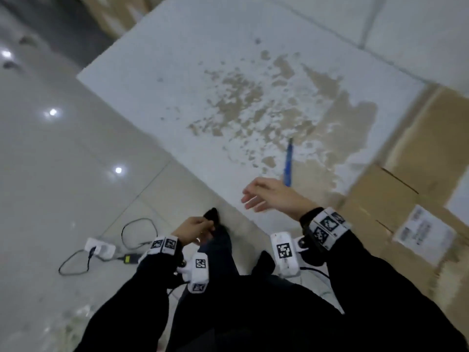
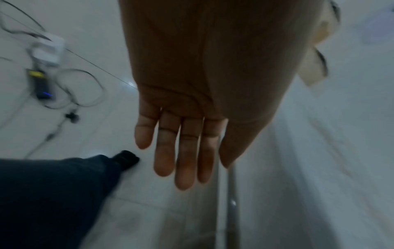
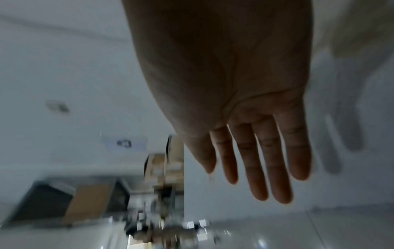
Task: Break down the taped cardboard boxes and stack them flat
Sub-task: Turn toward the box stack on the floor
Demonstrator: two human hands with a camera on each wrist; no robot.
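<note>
Both hands hold nothing. The right hand [image 1: 272, 196] is spread wide, fingers [image 3: 260, 161] straight and a little apart, above the near edge of a big white board [image 1: 203, 80] that lies flat. The left hand [image 1: 194, 231] hangs lower, near a dark shoe [image 1: 212, 215] and a dark trouser leg [image 2: 53, 198]. In the wrist view its fingers [image 2: 185, 151] are straight and close side by side; in the head view they look a bit bent, so it is loose, not gripping. Each wrist wears a band with black and white square marks, and a small white camera box [image 1: 284, 252] sits by it. A blue pen [image 1: 288, 163] lies on the board, just past the right hand. The board's white skin is torn in the middle and brown shows through. At the right of the board lies a brown box [image 1: 406, 179], flat, with a white label [image 1: 423, 236] on it. More brown cardboard [image 1: 114, 13] is at the far end, blurred. On the shiny tile floor [image 1: 50, 161] at the left sits a white plug strip [image 1: 100, 247] with black wires looped by it.
</note>
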